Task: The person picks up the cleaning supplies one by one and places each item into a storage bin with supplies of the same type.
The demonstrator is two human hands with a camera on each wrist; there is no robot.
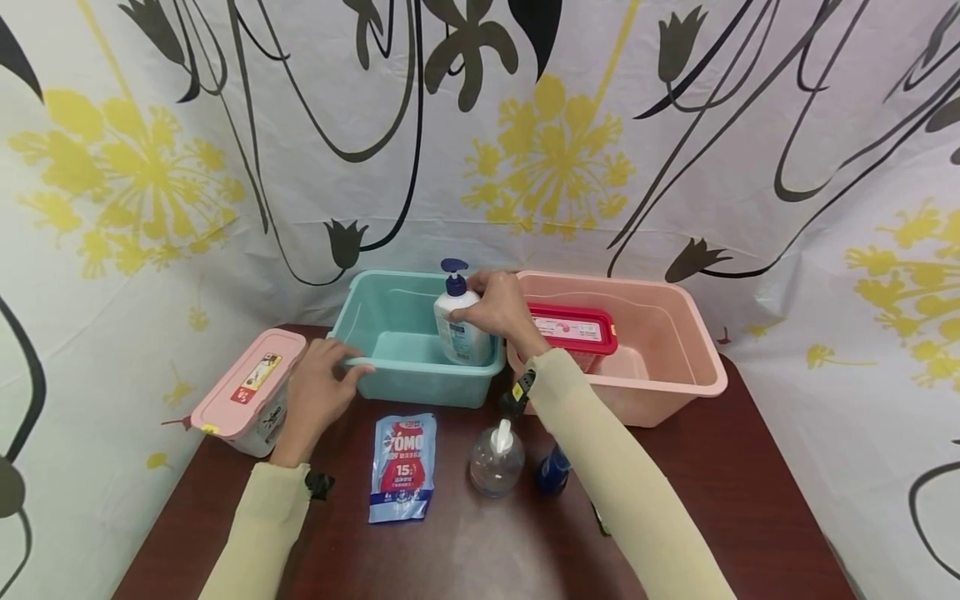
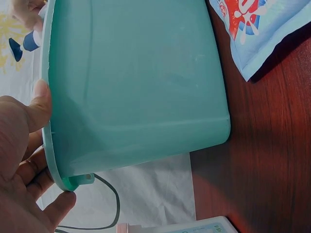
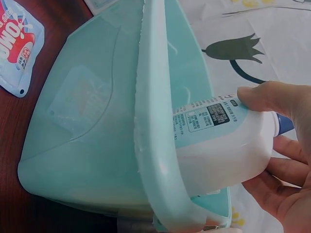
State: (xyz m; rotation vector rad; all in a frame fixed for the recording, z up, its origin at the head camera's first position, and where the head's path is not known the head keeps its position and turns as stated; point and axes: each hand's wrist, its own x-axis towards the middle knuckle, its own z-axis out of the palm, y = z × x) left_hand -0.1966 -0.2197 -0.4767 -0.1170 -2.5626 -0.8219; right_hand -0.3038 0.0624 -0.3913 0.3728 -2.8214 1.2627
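A white pump bottle (image 1: 462, 329) with a dark blue pump stands within the teal bin (image 1: 423, 383), at its right end. My right hand (image 1: 504, 307) grips the bottle's upper part, thumb on one side and fingers on the other; its label shows in the right wrist view. At the bin's front left corner, my left hand (image 1: 324, 392) pinches the rim. The left wrist view has the thumb on the rim (image 2: 47, 111) and the other fingers partly hidden beyond it.
A pink bin (image 1: 660, 385) adjoins on the right, holding a red-lidded box (image 1: 573, 327). In front are an OMO pouch (image 1: 402, 467), a clear pump bottle (image 1: 497, 462) and a small blue bottle (image 1: 553, 472). A pink-lidded container (image 1: 251, 383) stands left.
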